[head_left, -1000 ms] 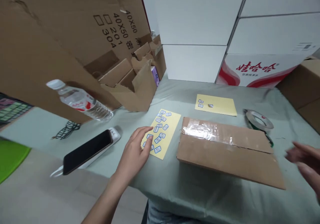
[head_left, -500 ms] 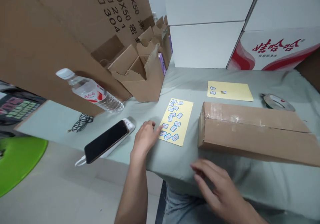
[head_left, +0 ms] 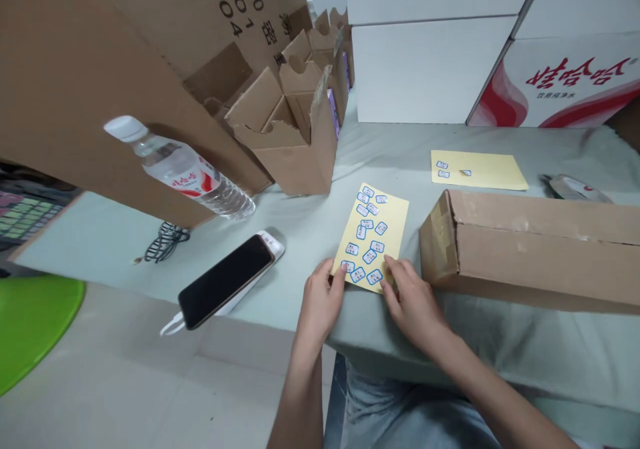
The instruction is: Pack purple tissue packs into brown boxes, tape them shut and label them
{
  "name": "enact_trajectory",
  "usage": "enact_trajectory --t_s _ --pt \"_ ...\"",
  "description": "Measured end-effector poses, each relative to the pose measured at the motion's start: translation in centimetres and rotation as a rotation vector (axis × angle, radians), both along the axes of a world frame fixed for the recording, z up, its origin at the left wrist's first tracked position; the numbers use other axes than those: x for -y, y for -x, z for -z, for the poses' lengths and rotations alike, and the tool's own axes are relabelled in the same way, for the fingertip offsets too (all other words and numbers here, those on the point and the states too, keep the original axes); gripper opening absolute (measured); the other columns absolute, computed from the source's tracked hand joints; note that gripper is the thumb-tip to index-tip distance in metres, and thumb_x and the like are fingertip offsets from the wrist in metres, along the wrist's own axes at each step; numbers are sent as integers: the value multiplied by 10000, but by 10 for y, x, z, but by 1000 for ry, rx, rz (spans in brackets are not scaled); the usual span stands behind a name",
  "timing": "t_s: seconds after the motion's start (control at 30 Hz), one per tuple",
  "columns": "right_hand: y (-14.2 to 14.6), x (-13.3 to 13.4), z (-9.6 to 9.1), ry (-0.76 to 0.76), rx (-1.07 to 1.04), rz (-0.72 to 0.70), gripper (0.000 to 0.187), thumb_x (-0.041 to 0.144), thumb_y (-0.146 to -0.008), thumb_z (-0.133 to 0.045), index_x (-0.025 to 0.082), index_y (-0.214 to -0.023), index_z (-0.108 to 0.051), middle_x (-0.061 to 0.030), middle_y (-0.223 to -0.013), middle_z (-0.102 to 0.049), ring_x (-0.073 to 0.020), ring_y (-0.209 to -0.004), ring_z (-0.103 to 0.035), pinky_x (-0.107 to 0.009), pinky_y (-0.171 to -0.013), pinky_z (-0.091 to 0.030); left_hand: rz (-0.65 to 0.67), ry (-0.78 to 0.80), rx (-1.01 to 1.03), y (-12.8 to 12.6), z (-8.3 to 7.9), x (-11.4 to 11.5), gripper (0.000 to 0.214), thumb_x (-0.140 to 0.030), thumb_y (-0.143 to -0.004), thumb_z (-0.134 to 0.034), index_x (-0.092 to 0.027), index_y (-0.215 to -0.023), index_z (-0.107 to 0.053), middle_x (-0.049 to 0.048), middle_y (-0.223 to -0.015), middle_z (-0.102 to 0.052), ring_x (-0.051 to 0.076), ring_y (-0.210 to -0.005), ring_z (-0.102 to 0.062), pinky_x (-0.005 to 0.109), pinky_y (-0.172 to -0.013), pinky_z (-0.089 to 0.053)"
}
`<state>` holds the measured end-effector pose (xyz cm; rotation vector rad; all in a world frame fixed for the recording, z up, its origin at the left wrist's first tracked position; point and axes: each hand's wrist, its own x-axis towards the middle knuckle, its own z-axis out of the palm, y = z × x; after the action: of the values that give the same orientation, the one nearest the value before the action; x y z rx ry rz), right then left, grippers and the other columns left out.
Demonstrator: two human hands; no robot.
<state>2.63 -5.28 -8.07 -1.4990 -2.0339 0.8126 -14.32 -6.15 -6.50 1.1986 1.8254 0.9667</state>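
A yellow sticker sheet [head_left: 373, 232] with several small blue-edged labels lies near the front edge of the grey-green table [head_left: 310, 219]. My left hand [head_left: 323, 302] rests at the sheet's near left corner, fingertips on its edge. My right hand [head_left: 410, 299] sits at the near right corner, fingers curled with their tips touching the sheet. Neither hand has lifted anything. A taped brown cardboard box [head_left: 530, 249] lies just right of the sheet.
A second yellow sheet [head_left: 477, 170] lies farther back. A tape roll [head_left: 575, 187] sits at the right. A phone [head_left: 225, 290] on a white power bank, a lying water bottle [head_left: 185, 177], open small cartons [head_left: 295, 129] and large white boxes [head_left: 430, 69] surround the area.
My right hand came in from the right and lower edge to the sheet's near right corner. My left hand slid down to the near left corner. The view shifted left.
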Motion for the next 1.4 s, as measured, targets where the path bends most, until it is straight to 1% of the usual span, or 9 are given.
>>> enact_trajectory --t_s 0.17,0.43,0.7,0.87,0.97,1.07,1.17,1.27,1.4 --pt "-4 7 -5 -52 -151 -3 186 250 -936 -477 160 -1026 -612 -90 -910 -642 -181 -718 -611 -281 -631 -501 -196 -93 254 -10 16 28 472 -530 -938 -417 -151 -1114 -636 87 -959 -746 187 -735 -716 287 -626 -598" --pt "-1 9 -11 -20 -293 32 123 258 -893 -547 185 -831 -624 -26 -728 -642 -143 -614 -557 -243 -574 -421 -374 -224 679 -28 25 43 402 -501 -869 -632 -160 -1075 -682 78 -967 -763 189 -793 -730 263 -671 -620" --pt "-5 21 -14 84 -556 36 311 429 -889 -579 192 -688 -572 26 -542 -518 -100 -467 -454 -204 -437 -360 -406 -171 638 -28 18 41 454 -527 -842 -638 -129 -1054 -688 95 -897 -766 206 -761 -734 275 -652 -612" --pt "-30 57 -18 333 -1094 0 299 475 -892 -623 205 -771 -578 33 -571 -518 -76 -399 -431 -175 -358 -299 -432 -141 582 -18 21 32 493 -540 -820 -638 -121 -1078 -666 95 -896 -752 200 -738 -722 282 -624 -616" --pt "-52 66 -32 139 -1123 85 120 316 -905 -642 233 -819 -630 8 -640 -563 -117 -570 -553 -217 -514 -453 -411 -149 455 -14 25 28 524 -523 -849 -604 -150 -1216 -604 134 -1105 -701 233 -916 -706 334 -749 -618" --pt "-79 65 -48 -92 -1039 221 111 319 -887 -668 247 -803 -658 -1 -672 -543 -142 -666 -564 -250 -588 -494 -397 -315 -23 -19 20 31 597 -451 -866 -612 -177 -1377 -470 201 -1412 -467 323 -1277 -506 463 -983 -514" --pt "-106 66 -54 -268 -931 375 147 356 -845 -712 252 -750 -669 -20 -803 -532 -166 -787 -567 -311 -723 -516 -173 -528 -321 -37 1 25 496 -361 -918 -564 -204 -1379 -467 187 -1438 -421 323 -1391 -353 531 -1110 -365" --pt "-126 72 -42 -402 -837 491 127 300 -858 -682 258 -741 -653 -45 -1109 -554 -211 -1104 -540 -412 -991 -436 265 -548 -83 -61 -18 -6 454 -383 -988 -429 -253 -1424 -418 124 -1478 -448 260 -1401 -387 492 -1161 -316" --pt "-138 72 -18 -573 -712 592 130 208 -845 -662 214 -725 -612 -29 -1459 -450 -279 -1438 -297 -567 -1165 -208 570 -377 318 -85 -19 -61 602 -542 -967 -402 -251 -1489 -330 117 -1551 -382 280 -1448 -330 498 -1195 -247"
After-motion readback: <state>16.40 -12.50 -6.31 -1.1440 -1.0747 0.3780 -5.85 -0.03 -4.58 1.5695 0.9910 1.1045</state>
